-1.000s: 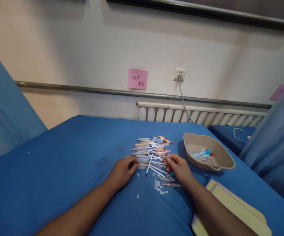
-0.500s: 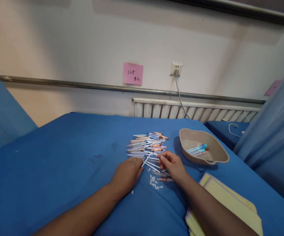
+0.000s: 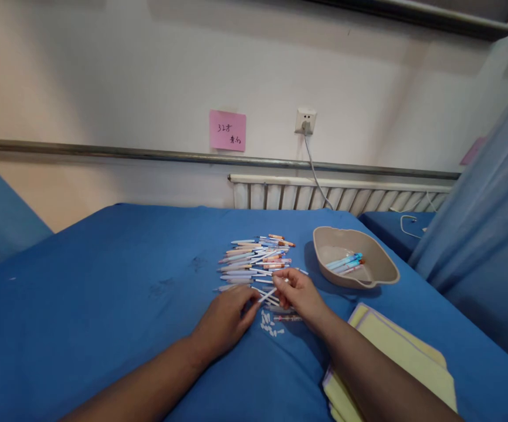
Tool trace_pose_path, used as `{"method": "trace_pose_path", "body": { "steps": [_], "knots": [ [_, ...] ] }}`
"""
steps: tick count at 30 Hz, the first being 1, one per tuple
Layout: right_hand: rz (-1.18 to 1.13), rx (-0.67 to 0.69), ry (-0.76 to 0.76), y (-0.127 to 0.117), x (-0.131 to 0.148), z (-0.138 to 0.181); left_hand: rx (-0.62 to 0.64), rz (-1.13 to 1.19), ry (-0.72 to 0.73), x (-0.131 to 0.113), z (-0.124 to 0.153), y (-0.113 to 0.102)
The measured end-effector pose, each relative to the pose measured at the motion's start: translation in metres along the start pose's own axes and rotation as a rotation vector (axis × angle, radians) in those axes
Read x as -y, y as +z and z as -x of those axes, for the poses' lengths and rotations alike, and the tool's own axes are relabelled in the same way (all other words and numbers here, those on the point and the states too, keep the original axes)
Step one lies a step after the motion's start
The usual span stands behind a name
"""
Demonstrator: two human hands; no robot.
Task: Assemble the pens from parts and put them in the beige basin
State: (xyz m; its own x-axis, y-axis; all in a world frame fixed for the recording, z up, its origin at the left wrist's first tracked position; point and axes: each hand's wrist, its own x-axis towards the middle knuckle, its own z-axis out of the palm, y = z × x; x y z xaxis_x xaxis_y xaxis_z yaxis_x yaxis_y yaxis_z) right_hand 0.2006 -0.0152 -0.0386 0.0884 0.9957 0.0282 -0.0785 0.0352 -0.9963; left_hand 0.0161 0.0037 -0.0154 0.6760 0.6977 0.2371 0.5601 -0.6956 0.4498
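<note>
Between my two hands slants a thin white pen refill (image 3: 267, 295). My right hand (image 3: 300, 292) is closed in a pinch on its upper end. The fingers of my left hand (image 3: 227, 319) are closed at its lower end, by the thumb tip. Just beyond my fingers, pen barrels (image 3: 236, 272) lie in rows on the blue sheet, with more white refills across their right ends. Close below the hands is a small heap of white plastic tips (image 3: 268, 323). A pen with a patterned barrel (image 3: 288, 318) lies under my right wrist.
A beige basin (image 3: 381, 264) with several light-blue pens (image 3: 344, 262) in it stands to the right. Folded yellow cloth (image 3: 395, 346) lies near my right forearm. The blue-covered bed (image 3: 104, 293) reaches back to a radiator (image 3: 280, 193) and a wall rail (image 3: 148, 155).
My left hand's thumb and fingers have come to the refill's lower end. My right hand has moved slightly down toward it. The head view has turned a little to the right.
</note>
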Motion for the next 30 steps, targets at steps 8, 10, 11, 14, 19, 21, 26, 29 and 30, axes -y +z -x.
{"method": "trace_pose_path", "body": {
  "steps": [8,10,11,14,19,21,26,29,30],
  "knots": [
    [-0.041,-0.192,-0.15,-0.011,0.007,-0.004,-0.003,0.073,0.014,0.002,-0.003,0.009],
    [-0.097,-0.228,-0.165,-0.014,0.008,-0.004,0.037,0.033,0.042,0.002,-0.006,0.012],
    [-0.116,-0.236,-0.169,-0.015,0.008,-0.005,0.058,0.015,0.059,0.001,-0.008,0.014],
    [-0.157,-0.251,-0.181,-0.015,0.008,-0.004,0.101,-0.027,0.101,-0.003,-0.014,0.017],
    [-0.159,-0.266,-0.166,-0.013,0.007,-0.003,0.169,-0.089,0.09,-0.008,-0.023,0.017],
    [-0.154,-0.255,-0.157,-0.012,0.008,-0.003,0.175,-0.11,0.079,-0.01,-0.023,0.015],
    [-0.156,-0.234,-0.153,-0.011,0.007,-0.001,0.181,-0.124,0.069,-0.014,-0.019,0.011],
    [-0.167,-0.234,-0.151,-0.012,0.006,-0.001,0.205,-0.142,0.071,-0.014,-0.016,0.011],
    [-0.172,-0.233,-0.151,-0.012,0.006,-0.002,0.2,-0.142,0.068,-0.013,-0.015,0.011]
  ]
}}
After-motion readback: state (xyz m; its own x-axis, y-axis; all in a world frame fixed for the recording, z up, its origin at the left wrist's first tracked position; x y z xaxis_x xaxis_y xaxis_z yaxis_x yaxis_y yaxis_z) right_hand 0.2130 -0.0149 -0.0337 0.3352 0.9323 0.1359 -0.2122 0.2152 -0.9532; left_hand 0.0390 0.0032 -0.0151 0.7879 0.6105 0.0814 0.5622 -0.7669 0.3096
